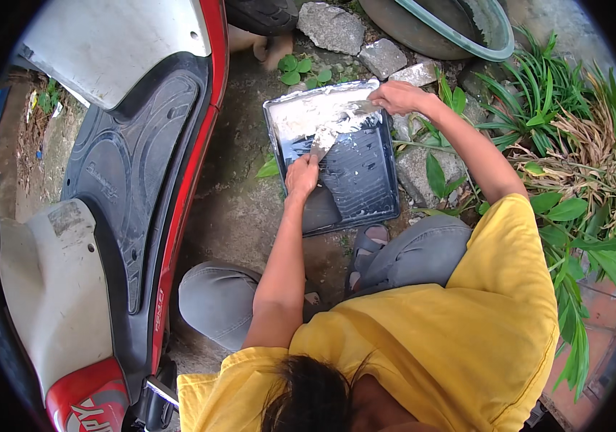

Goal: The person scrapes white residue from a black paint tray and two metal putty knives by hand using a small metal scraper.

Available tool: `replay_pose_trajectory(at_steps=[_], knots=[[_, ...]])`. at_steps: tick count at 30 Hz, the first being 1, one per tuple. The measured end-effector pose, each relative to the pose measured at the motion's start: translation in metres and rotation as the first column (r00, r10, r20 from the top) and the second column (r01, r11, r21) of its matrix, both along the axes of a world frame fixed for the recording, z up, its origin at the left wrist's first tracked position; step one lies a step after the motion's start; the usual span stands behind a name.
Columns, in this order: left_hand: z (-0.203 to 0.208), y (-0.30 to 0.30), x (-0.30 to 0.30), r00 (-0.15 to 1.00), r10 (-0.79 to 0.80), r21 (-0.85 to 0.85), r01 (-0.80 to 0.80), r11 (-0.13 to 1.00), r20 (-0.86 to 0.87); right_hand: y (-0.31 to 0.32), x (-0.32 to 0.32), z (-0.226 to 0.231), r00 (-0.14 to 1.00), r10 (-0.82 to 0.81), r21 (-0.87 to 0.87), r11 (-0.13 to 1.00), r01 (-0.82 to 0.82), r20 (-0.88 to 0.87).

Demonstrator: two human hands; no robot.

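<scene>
A black paint tray (365, 183) lies on the ground in front of me, its far part coated with thick white paste (297, 119). My left hand (301, 175) is closed round the handle of a putty knife (319, 147), with a lump of paste at its blade near the tray's middle. At the tray's far right corner, my right hand (399, 97) is closed on a second putty knife (360, 108). Its blade is smeared with white and reaches left over the paste. Both handles are mostly hidden by my fingers.
A red and white motor scooter (135, 173) stands close on my left. Broken concrete chunks (331, 27) and a large round basin (423, 29) sit beyond the tray. Green plants (538, 108) and dry leaves border the right. My grey-trousered knees (218, 299) are near the tray.
</scene>
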State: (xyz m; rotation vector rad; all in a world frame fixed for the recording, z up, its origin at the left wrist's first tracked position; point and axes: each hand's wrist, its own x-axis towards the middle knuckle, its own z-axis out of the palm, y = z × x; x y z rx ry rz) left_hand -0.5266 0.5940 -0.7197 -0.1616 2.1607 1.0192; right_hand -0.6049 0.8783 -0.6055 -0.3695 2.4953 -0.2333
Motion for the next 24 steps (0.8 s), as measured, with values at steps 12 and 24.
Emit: replay_pose_trajectory(at_steps=[12,24], knots=[[-0.001,0.003,-0.005,1.000,-0.019,0.000,0.019,1.000,-0.009,-0.031,0.017,0.001,0.995,-0.095,0.126,0.987,0.098,-0.030],[0.010,0.001,-0.010,0.999,-0.037,-0.057,0.035,0.998,-0.031,-0.048,0.030,-0.029,0.963,-0.096,0.112,0.985,0.128,-0.250]])
